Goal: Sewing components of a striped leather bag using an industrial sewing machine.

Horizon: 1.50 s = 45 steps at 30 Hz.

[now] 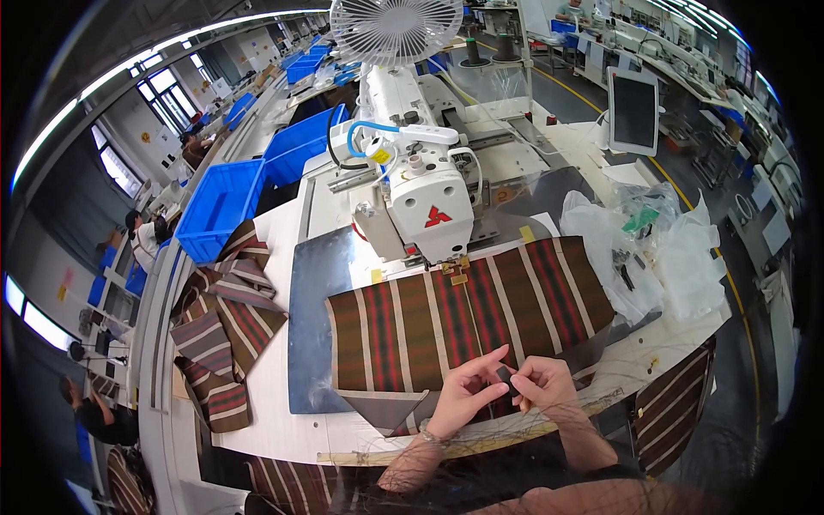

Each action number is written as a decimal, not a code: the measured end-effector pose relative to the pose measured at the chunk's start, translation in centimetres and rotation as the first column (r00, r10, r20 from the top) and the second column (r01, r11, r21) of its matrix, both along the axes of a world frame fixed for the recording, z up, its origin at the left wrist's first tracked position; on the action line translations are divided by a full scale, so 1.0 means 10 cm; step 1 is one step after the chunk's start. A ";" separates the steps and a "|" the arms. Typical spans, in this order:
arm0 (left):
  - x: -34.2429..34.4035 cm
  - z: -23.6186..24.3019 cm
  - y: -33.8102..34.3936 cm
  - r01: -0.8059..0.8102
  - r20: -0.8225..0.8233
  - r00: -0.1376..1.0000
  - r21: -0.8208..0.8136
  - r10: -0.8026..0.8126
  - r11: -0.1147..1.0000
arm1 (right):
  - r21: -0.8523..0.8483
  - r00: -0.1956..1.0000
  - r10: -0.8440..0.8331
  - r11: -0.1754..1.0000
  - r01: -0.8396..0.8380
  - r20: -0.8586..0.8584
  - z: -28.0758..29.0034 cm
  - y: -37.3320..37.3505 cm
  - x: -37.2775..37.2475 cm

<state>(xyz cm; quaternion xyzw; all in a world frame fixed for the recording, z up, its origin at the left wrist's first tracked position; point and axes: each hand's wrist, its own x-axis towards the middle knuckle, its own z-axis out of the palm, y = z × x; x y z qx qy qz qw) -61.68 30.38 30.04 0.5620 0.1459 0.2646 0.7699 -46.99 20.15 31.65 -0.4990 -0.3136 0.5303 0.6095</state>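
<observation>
Striped brown, red and cream fabric (403, 322) lies spread under the head of a white sewing machine (429, 202), its near edge showing a grey underside. Small brass-coloured presser parts (457, 273) rest at the fabric's far edge. Above the near part of the cloth, my left hand (463, 396) and my right hand (547, 388) meet. Between their fingertips is a small dark piece (506, 376), too small to make out its kind. The right thumb and fingers pinch it; the left thumb and index finger close around its other side.
More striped pieces (225, 330) lie heaped at the left. Blue bins (219, 206) stand behind them. At the right are clear plastic bags (687, 266), dark small tools (625, 268) and a tablet-like screen (633, 112). Striped cloth (674, 408) hangs off the table's right edge.
</observation>
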 end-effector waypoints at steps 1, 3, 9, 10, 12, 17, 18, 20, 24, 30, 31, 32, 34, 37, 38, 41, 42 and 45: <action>0.01 0.00 -0.01 -0.003 0.023 1.000 -0.019 0.003 1.000 | 0.000 1.000 -0.008 1.000 0.008 0.010 0.01 -0.01 0.00; 0.03 0.01 -0.03 -0.011 0.049 0.999 -0.015 0.012 1.000 | -0.002 0.999 -0.022 1.000 0.022 0.025 0.04 -0.03 -0.01; 0.07 -0.01 -0.12 -0.190 0.099 0.979 0.120 0.179 0.974 | 0.029 0.998 -0.048 0.998 0.047 0.027 0.04 -0.05 0.01; 0.09 -0.01 -0.14 -0.313 0.186 0.943 0.223 0.275 0.923 | 0.056 0.998 -0.057 0.997 0.057 -0.009 0.05 -0.05 0.02; 0.03 -0.01 -0.05 -0.403 0.330 0.911 0.581 0.249 0.707 | 0.128 0.989 -0.039 0.990 0.058 -0.140 0.03 -0.03 0.04; 0.01 0.02 -0.02 -0.505 0.486 0.863 0.830 0.138 0.236 | 0.141 0.971 0.017 0.990 0.017 -0.240 0.00 -0.06 0.11; 0.00 0.01 -0.02 -0.523 0.497 0.852 0.825 0.164 0.213 | 0.130 0.974 0.019 0.991 0.011 -0.226 -0.01 -0.05 0.11; -0.01 -0.04 -0.03 -0.539 0.508 0.841 0.821 0.189 0.189 | 0.121 0.977 0.021 0.993 0.005 -0.213 -0.01 -0.04 0.11; 0.02 -0.10 -0.01 -0.604 0.563 0.790 0.783 0.242 0.150 | 0.112 0.973 0.025 0.994 0.001 -0.228 -0.02 -0.03 0.13; 0.00 0.00 -0.05 -0.495 0.461 0.865 0.847 0.196 0.192 | 0.080 0.995 -0.015 0.997 0.023 -0.101 -0.08 -0.09 0.24; -0.04 -0.01 -0.03 -0.442 0.406 0.892 0.874 0.197 0.203 | 0.140 0.993 -0.112 0.984 0.106 0.036 -0.09 -0.10 0.32; -0.05 -0.01 -0.02 -0.387 0.349 0.916 0.897 0.198 0.212 | 0.208 0.963 -0.213 0.962 0.178 0.165 -0.10 -0.12 0.42; -0.10 -0.01 0.00 -0.388 0.346 0.915 0.895 0.205 0.220 | 0.295 0.607 -0.479 0.876 0.382 0.634 -0.04 -0.20 0.78; -0.19 -0.12 0.02 -0.367 0.299 0.907 0.906 0.296 0.209 | 0.373 0.207 -0.586 0.710 0.597 0.784 -0.05 -0.42 1.52; -0.23 -0.15 0.02 -0.363 0.295 0.907 0.909 0.300 0.203 | 0.360 0.141 -0.554 0.691 0.627 0.820 -0.06 -0.46 1.80; -0.24 -0.18 0.02 -0.347 0.256 0.896 0.913 0.362 0.215 | 0.317 -0.124 -0.306 0.733 0.602 0.944 -0.17 -0.85 2.77; -0.22 -0.19 0.03 -0.349 0.262 0.899 0.912 0.350 0.216 | 0.322 -0.133 -0.307 0.724 0.610 0.942 -0.31 -0.92 3.05; -0.25 -0.20 0.04 -0.339 0.246 0.895 0.918 0.372 0.207 | 0.072 -0.129 0.003 0.816 0.574 0.992 -0.70 -0.78 3.48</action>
